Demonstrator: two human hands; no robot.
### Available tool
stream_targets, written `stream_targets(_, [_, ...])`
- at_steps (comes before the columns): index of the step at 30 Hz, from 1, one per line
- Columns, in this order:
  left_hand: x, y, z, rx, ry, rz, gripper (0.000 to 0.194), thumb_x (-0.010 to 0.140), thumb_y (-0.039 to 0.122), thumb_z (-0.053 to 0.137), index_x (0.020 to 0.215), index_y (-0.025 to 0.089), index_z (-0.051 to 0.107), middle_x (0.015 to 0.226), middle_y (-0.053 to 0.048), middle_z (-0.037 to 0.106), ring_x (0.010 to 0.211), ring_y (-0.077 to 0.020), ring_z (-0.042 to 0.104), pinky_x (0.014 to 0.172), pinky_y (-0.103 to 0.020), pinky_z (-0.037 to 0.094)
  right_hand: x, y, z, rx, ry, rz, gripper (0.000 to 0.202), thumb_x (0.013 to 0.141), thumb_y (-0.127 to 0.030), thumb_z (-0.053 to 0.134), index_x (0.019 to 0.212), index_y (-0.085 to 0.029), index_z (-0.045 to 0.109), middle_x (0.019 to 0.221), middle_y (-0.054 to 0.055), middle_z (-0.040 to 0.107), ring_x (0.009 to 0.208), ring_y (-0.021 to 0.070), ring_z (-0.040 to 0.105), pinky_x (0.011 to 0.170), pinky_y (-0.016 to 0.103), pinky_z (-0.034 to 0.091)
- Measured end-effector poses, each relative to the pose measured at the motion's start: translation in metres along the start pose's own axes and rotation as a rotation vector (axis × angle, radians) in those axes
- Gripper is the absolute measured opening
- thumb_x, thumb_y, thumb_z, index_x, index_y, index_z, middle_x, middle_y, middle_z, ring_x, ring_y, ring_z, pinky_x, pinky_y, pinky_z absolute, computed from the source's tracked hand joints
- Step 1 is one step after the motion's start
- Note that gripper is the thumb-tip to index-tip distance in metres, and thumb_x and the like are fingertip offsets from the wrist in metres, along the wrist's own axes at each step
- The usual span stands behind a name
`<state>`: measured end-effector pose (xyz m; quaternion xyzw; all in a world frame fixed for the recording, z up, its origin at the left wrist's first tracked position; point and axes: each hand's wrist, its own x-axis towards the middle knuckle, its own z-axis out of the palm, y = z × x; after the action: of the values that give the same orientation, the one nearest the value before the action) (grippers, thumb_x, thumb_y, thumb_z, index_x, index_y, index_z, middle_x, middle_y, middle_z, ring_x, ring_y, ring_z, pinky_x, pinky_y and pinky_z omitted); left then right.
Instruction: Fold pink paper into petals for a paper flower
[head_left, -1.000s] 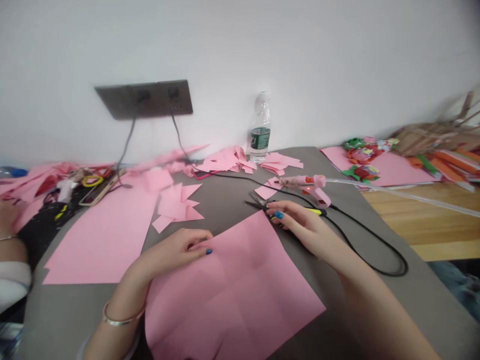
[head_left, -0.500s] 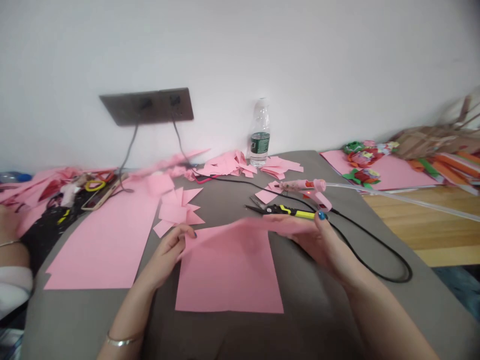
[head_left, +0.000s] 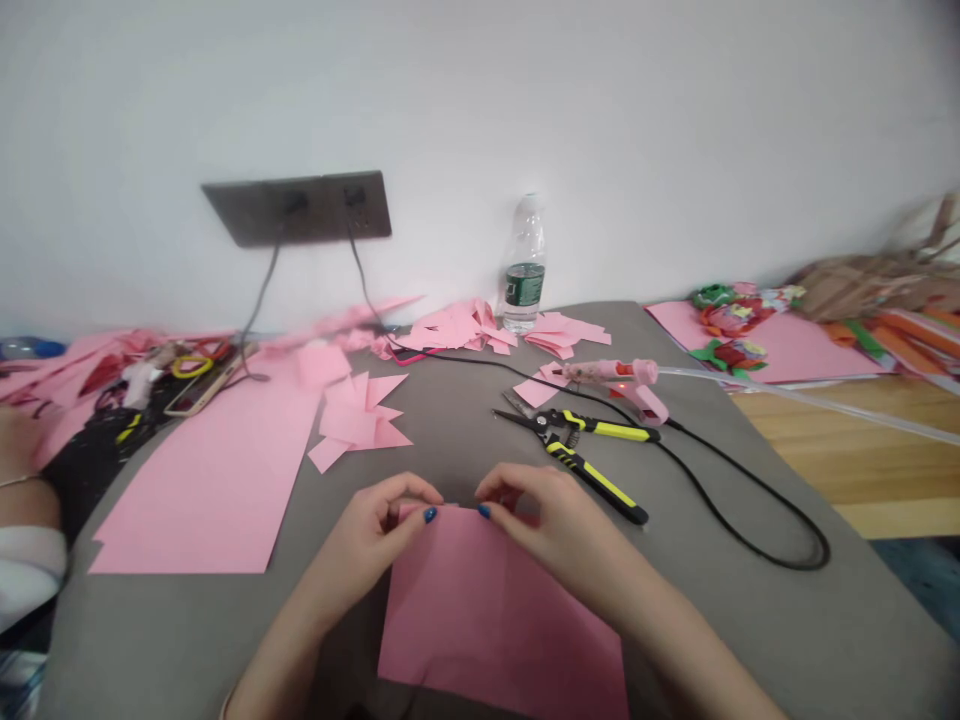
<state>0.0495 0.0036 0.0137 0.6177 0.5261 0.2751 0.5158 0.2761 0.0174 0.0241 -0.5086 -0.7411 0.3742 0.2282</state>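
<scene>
A sheet of pink paper (head_left: 502, 610) hangs down in front of me, tilted, its top edge pinched in both hands. My left hand (head_left: 379, 535) grips that edge near its left end between thumb and fingers. Close beside it, my right hand (head_left: 536, 505) pinches the same edge with thumb and curled fingers. Just beyond my right hand lie black-and-yellow pliers (head_left: 581, 445) with their handles spread. Behind the pliers rests a pink glue gun (head_left: 626, 380) with a clear glue stick in its back. Small cut pink pieces (head_left: 356, 415) lie past my left hand.
Large pink sheets (head_left: 217, 480) cover the table's left side. A water bottle (head_left: 523, 270) stands at the wall among pink scraps (head_left: 450, 325). The black cord (head_left: 772, 560) loops at right. Paper flowers (head_left: 731, 320) lie far right. Another person's arm (head_left: 28, 510) is at the left edge.
Both hands have come together at the paper's top edge. The paper has shifted toward me and to the right. My right hand has moved left, uncovering the pliers.
</scene>
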Motion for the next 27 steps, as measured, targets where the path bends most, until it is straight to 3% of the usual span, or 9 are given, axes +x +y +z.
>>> stream_targets(4, [-0.004,0.01,0.006,0.091,0.012,-0.028,0.011,0.088,0.027,0.059,0.083,0.02,0.065,0.073,0.002,0.068,0.066,-0.016,0.06,0.059,-0.024,0.041,0.002,-0.014,0.018,-0.033,-0.051,0.001,0.02,0.079,-0.003,0.059,0.075,-0.022,0.067,0.073,-0.002,0.072,0.07,0.0171,0.063,0.072,0.029,0.041])
stream_targets(12, [-0.005,0.012,0.007,0.278,0.011,0.095,0.013,0.088,0.021,0.055,0.078,0.022,0.064,0.081,0.0,0.07,0.077,-0.0181,0.062,0.073,-0.027,0.046,0.004,-0.018,0.03,-0.064,-0.025,-0.046,0.019,0.072,-0.002,0.055,0.07,-0.021,0.057,0.07,-0.004,0.065,0.067,0.0151,0.059,0.075,0.03,0.035])
stream_targets(16, [-0.012,0.009,-0.007,0.25,0.053,0.067,0.015,0.089,0.026,0.054,0.079,0.022,0.064,0.085,-0.002,0.071,0.08,-0.0196,0.064,0.072,-0.027,0.047,0.001,0.0,0.016,-0.056,-0.003,0.02,0.017,0.067,-0.005,0.055,0.065,-0.022,0.056,0.065,-0.004,0.064,0.066,0.0159,0.06,0.075,0.03,0.037])
stream_targets(20, [-0.022,-0.002,-0.029,0.228,0.116,-0.003,0.016,0.087,0.033,0.057,0.078,0.022,0.065,0.085,-0.003,0.071,0.081,-0.0213,0.065,0.07,-0.027,0.047,-0.011,0.037,-0.012,-0.011,0.011,0.169,0.01,0.067,-0.014,0.054,0.063,-0.023,0.055,0.06,-0.003,0.06,0.06,0.0175,0.057,0.059,0.027,0.039])
stream_targets(22, [-0.026,-0.007,-0.038,0.215,0.166,-0.032,0.018,0.087,0.037,0.058,0.08,0.022,0.066,0.083,-0.003,0.07,0.077,-0.0211,0.063,0.066,-0.027,0.046,-0.017,0.05,-0.025,-0.041,0.082,0.226,0.006,0.067,-0.019,0.055,0.063,-0.023,0.056,0.057,-0.002,0.058,0.056,0.0179,0.055,0.054,0.027,0.038])
stream_targets(25, [-0.028,-0.012,-0.041,0.177,0.216,-0.048,0.022,0.086,0.041,0.06,0.08,0.021,0.066,0.08,-0.003,0.067,0.073,-0.0203,0.061,0.062,-0.026,0.044,-0.02,0.051,-0.036,-0.021,0.199,0.211,0.008,0.074,-0.029,0.056,0.069,-0.023,0.06,0.061,0.0,0.062,0.057,0.0195,0.057,0.054,0.029,0.04])
stream_targets(27, [-0.025,-0.014,-0.036,0.155,0.228,-0.036,0.021,0.085,0.04,0.061,0.08,0.021,0.066,0.079,-0.002,0.066,0.074,-0.02,0.06,0.063,-0.026,0.044,-0.018,0.042,-0.035,0.062,0.252,0.156,0.017,0.08,-0.035,0.055,0.084,-0.022,0.066,0.076,0.005,0.07,0.066,0.022,0.063,0.059,0.031,0.046])
